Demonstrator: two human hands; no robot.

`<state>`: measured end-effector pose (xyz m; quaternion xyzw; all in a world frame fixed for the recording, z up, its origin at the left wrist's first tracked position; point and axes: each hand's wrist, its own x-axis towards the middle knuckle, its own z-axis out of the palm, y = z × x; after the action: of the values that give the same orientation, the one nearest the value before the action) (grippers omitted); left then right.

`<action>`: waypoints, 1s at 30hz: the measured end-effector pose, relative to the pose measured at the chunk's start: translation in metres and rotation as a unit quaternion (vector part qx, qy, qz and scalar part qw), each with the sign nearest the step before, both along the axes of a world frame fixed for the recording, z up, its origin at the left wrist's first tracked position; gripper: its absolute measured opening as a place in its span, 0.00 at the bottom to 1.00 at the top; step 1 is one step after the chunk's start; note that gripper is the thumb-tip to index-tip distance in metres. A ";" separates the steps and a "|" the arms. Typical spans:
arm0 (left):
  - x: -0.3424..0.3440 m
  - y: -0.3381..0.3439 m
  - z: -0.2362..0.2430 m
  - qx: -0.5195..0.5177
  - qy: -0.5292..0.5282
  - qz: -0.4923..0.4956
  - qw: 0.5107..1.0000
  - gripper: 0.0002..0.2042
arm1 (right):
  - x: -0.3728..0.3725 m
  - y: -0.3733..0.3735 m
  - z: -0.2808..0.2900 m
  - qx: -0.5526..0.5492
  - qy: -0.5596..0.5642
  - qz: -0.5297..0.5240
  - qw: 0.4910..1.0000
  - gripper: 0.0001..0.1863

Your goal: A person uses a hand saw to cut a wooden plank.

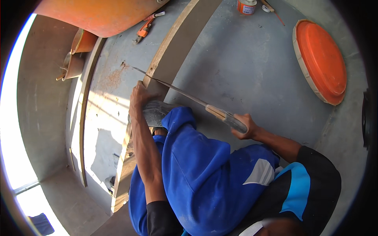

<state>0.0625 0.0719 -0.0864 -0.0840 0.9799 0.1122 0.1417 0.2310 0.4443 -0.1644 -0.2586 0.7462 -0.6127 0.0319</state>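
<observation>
A long wooden board runs from the top centre toward the lower left beneath my legs. The thin blade of a hand saw lies across it, its tip reaching past the far edge. My right hand is closed round the saw's handle. Just below the blade, my left hand grips the board's edge. A grey, dusty boot rests on the board beside that hand, under my blue trouser leg.
A large orange container and two stacked buckets sit upper left, near an orange wrench and another timber. A tin stands at the top. An orange round lid lies by the right wall. A bright opening lies far left.
</observation>
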 end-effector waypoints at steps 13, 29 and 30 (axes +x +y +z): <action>0.011 0.014 0.009 -0.060 0.036 0.023 0.997 0.40 | 0.026 0.028 0.060 0.020 -0.041 -0.017 0.999 0.08; 0.010 0.007 -0.004 -0.051 0.029 0.006 0.998 0.38 | 0.037 0.015 0.139 0.035 -0.028 -0.045 0.998 0.06; 0.013 0.007 -0.001 -0.051 0.027 0.012 0.998 0.38 | 0.041 0.020 0.140 0.035 -0.030 -0.040 0.998 0.06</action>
<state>0.0759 0.0793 -0.0871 -0.0995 0.9868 0.0656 0.1097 0.2717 0.4638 -0.0244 -0.2091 0.7759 -0.5939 0.0386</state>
